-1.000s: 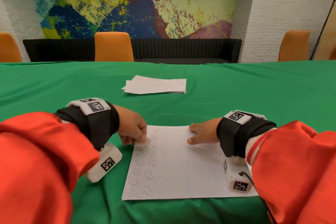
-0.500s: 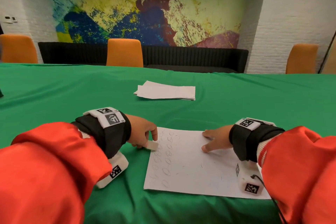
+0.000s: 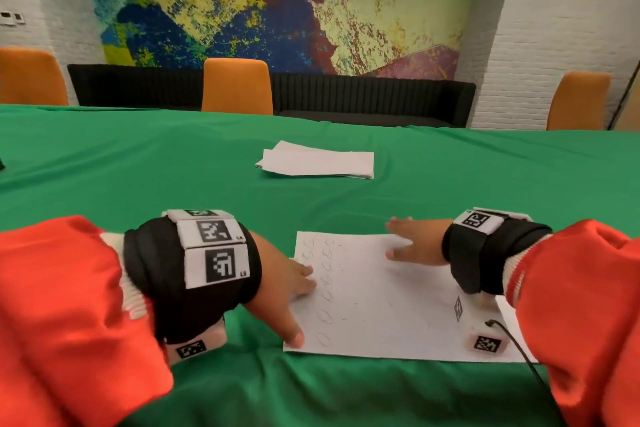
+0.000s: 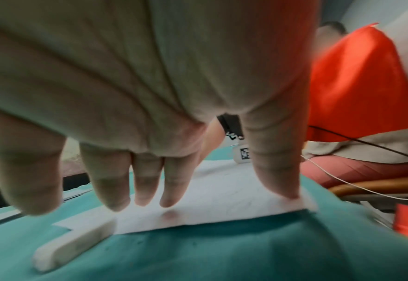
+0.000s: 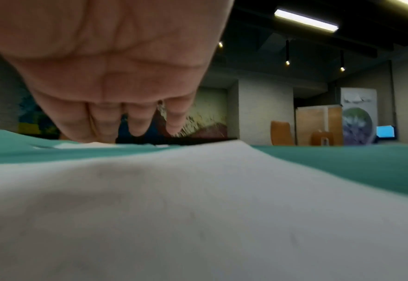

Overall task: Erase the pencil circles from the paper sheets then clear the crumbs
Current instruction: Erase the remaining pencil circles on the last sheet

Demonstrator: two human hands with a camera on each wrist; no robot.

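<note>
A white paper sheet (image 3: 398, 305) lies on the green cloth in front of me, with columns of faint pencil circles (image 3: 327, 277) down its left side. My left hand (image 3: 284, 295) is spread flat on the sheet's left edge, thumb at the near left corner. It holds nothing. In the left wrist view its fingertips (image 4: 169, 201) press the sheet (image 4: 222, 205), and the white eraser (image 4: 70, 245) lies loose on the cloth beside that edge. The eraser is hidden in the head view. My right hand (image 3: 412, 246) lies flat with straight fingers on the far right part of the sheet.
A loose stack of white sheets (image 3: 318, 163) lies farther back at the table's middle. The green tablecloth (image 3: 138, 177) stretches wide on both sides. Orange chairs (image 3: 237, 87) stand beyond the far edge. A black cable (image 3: 530, 364) hangs by my right wrist.
My left hand has let go of the eraser, which now lies on the cloth, and has spread flat on the sheet's left edge. The right hand stays on the sheet.
</note>
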